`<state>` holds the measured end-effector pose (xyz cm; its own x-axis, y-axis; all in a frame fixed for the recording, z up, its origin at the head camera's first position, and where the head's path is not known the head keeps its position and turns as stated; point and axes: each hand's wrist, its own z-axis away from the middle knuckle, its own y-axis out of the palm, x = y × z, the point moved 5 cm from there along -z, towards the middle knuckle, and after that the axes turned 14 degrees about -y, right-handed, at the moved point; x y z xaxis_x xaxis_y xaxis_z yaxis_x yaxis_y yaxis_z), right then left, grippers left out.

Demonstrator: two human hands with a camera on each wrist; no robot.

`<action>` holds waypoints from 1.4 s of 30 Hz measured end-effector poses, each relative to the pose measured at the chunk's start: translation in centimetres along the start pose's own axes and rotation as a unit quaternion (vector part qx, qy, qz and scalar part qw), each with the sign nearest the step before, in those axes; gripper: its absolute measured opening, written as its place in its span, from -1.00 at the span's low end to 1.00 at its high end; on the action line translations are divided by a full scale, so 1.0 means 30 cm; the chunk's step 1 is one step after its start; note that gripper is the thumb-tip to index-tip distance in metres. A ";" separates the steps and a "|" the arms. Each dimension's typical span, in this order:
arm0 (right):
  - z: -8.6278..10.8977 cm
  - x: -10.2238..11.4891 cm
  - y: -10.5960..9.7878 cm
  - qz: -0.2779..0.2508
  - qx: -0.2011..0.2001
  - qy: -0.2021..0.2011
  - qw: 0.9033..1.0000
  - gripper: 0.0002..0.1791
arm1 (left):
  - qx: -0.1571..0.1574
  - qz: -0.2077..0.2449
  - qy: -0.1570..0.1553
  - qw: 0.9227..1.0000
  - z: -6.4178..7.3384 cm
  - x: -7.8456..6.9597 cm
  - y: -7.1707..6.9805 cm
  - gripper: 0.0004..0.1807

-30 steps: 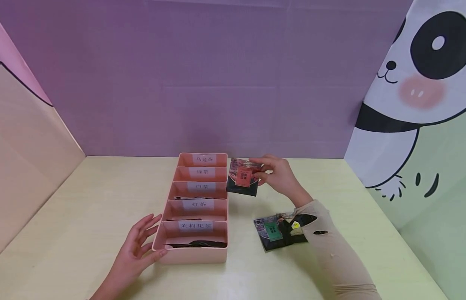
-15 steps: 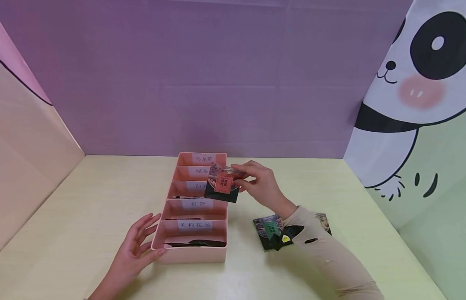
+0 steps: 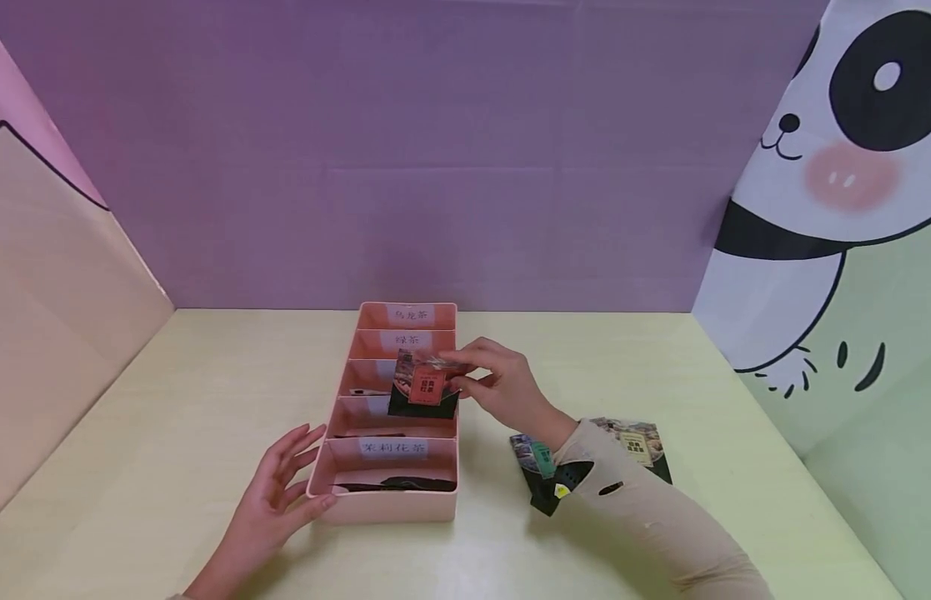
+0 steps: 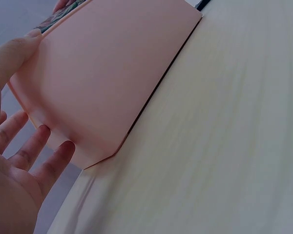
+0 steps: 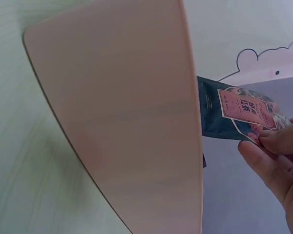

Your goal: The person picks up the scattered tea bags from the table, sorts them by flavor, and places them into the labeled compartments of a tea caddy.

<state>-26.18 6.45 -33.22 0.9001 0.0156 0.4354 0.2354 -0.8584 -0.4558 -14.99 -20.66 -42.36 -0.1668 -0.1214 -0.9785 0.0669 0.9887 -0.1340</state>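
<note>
the person's right hand [image 3: 506,383] pinches a dark tea packet with a red label [image 3: 426,387] between thumb and fingers. the packet is at the pink box [image 3: 386,508], and seen from the head it covers parts of the third and fourth compartments, counting from the far end; i can't tell whether its lower edge is below the rim. the left hand [image 3: 273,483] is at the box's near left corner, thumb touching it and the other fingers loosely spread along the left side. dark packets [image 3: 418,483] stand low in the nearest compartment, behind the front wall. to the right on the desk [image 3: 225,375] lie a green-labelled packet [image 3: 522,450] and a yellow-labelled packet [image 3: 653,433], both partly hidden by the right sleeve [image 3: 645,517]. a purple backdrop [image 3: 465,167] rises behind the desk.
</note>
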 end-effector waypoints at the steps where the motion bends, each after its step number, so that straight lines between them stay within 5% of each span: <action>1: 0.004 0.003 0.005 0.001 0.004 -0.007 1.000 -0.60 | 0.000 0.000 -0.001 1.000 0.000 0.000 0.001 -0.08; 17: 0.061 0.034 0.050 0.041 0.090 -0.074 0.992 -0.74 | 0.000 -0.012 -0.014 1.000 0.002 -0.001 0.007 -0.09; 29: 0.075 0.045 0.082 0.086 0.150 -0.144 0.974 -0.89 | -0.005 -0.012 -0.025 1.000 0.006 0.004 0.003 -0.08; 42: 0.073 0.050 0.106 0.134 0.190 -0.127 0.964 -0.95 | -0.003 -0.009 -0.009 1.000 0.004 0.003 -0.005 -0.08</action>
<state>-23.27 4.87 -35.73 0.9966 -0.0145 0.0805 0.0558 -0.6000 -0.7981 -14.89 -20.83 -42.45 -0.1501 -0.1414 -0.9785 0.0584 0.9867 -0.1515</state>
